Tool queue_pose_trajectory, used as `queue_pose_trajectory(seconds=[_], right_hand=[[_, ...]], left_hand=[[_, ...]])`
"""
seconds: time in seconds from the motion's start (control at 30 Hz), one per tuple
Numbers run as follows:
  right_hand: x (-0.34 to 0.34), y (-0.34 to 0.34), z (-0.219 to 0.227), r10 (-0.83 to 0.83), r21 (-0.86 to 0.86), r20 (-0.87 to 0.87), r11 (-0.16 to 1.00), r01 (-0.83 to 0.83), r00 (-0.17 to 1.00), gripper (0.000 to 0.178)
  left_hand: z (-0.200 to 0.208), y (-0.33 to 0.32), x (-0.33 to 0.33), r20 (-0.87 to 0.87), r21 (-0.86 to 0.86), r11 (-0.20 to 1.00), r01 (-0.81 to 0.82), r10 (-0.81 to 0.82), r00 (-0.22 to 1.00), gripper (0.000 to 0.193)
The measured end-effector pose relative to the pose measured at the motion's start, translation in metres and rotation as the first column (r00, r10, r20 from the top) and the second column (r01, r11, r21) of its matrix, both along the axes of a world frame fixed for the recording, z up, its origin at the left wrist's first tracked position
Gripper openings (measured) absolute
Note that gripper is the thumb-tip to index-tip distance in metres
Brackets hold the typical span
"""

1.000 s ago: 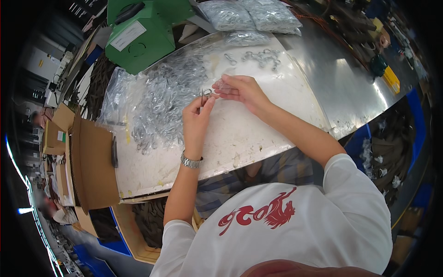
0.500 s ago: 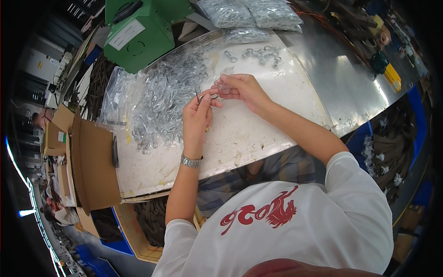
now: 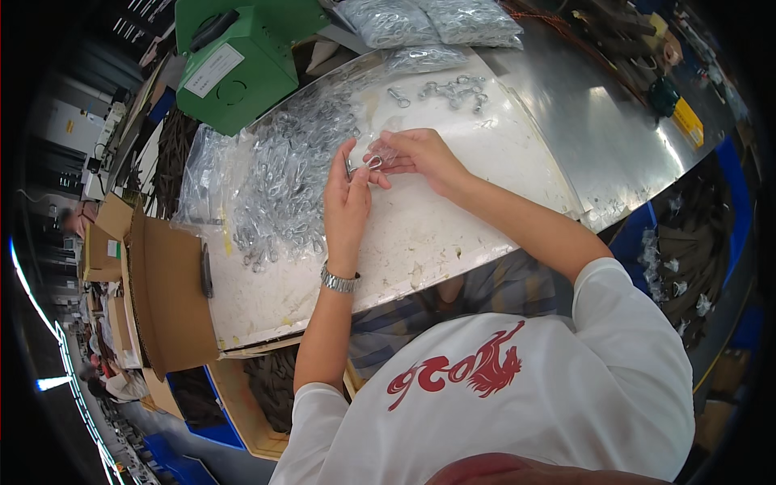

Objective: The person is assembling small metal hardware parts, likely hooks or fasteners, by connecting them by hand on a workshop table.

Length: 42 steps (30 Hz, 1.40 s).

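In the middle, over the white worktop (image 3: 453, 214), my two hands are close together. My left hand (image 3: 347, 194) has thumb and fingers closed on a small silver metal snap hook (image 3: 374, 162), its looped end pointing toward the other hand. Pinched in my right hand (image 3: 432, 159) is a small clear plastic bag (image 3: 385, 150), partly covered by the fingers. A large heap of similar snap hooks in clear wrapping (image 3: 283, 174) spreads to the left of my hands. Beyond them lie several unwrapped hooks (image 3: 457, 93) and a single one (image 3: 398, 98).
A green machine (image 3: 242, 73) stands at the far left of the worktop. Filled clear bags (image 3: 392, 24) are stacked at the back. A cardboard box (image 3: 170, 291) sits at the left edge. On the right runs a shiny metal table (image 3: 598, 137), with a blue bin (image 3: 731, 218) below it.
My left fingers have shifted around the snap hook, which has turned so its loop shows more clearly. My right hand still pinches the plastic bag in nearly the same place.
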State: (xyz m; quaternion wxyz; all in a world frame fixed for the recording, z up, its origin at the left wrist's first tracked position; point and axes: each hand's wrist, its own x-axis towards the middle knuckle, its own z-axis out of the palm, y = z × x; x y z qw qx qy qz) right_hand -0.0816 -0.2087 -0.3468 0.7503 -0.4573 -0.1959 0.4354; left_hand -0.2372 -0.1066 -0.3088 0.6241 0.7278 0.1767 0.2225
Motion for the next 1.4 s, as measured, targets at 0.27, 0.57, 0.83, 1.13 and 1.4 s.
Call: queue_pose_trajectory(seconds=[0.27,0.57,0.83,1.13,1.4], right_hand=[[-0.001,0.001,0.001,0.016,0.010,-0.011,1.000,-0.016,1.000,0.042],[-0.004,0.005,-0.006,0.075,-0.003,0.075,0.997,-0.075,0.994,0.045],[-0.014,0.009,-0.005,0.243,0.189,-0.075,0.956,-0.226,0.967,0.037],[-0.005,0.007,-0.004,0.159,0.078,0.020,0.984,-0.160,0.987,0.036],[-0.010,0.010,-0.005,0.334,0.113,0.071,0.933,-0.341,0.940,0.035]], left_hand=[[-0.003,0.003,0.002,0.015,-0.062,0.997,-0.036,0.037,0.999,0.048],[-0.007,-0.001,0.006,0.037,0.042,0.998,-0.036,0.034,0.999,0.047],[-0.012,-0.006,0.010,0.122,0.026,0.998,-0.065,0.061,0.991,0.047],[-0.001,0.002,0.003,-0.003,0.079,0.993,-0.088,0.088,0.996,0.045],[-0.012,0.004,0.004,0.112,0.051,0.995,-0.086,0.080,0.990,0.037]])
